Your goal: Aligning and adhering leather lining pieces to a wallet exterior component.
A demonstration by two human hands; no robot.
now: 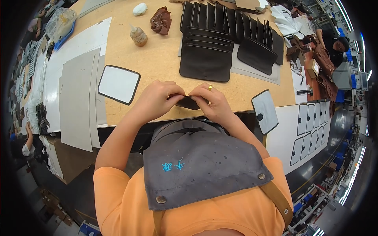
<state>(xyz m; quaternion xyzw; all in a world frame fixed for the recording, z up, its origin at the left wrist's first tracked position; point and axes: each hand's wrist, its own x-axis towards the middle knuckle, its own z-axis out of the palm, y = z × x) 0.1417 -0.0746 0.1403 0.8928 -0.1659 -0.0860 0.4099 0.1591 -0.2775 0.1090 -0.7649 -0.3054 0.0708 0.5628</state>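
At the near edge of the tan work board (157, 67), my left hand (157, 99) and my right hand (215, 104) meet over a small black piece (188, 103) that looks like leather. Thumbs and fingertips of both hands pinch its upper edge; the fingers partly cover it. A gold ring sits on a right-hand finger. Beyond the hands, black wallet pieces with rows of card slots (206, 59) lie overlapping in a fanned row. A white panel with a black border (119, 84) rests left of my left hand. Another bordered panel with a black dot (264, 112) lies to the right, overhanging the board's edge.
A small squeeze bottle (138, 36), crumpled brown leather (161, 21) and a white lump (139, 9) stand toward the back. Grey boards (75, 100) are stacked at left. Several bordered panels (310, 122) lie on a white sheet at right. Another person (338, 47) sits far right.
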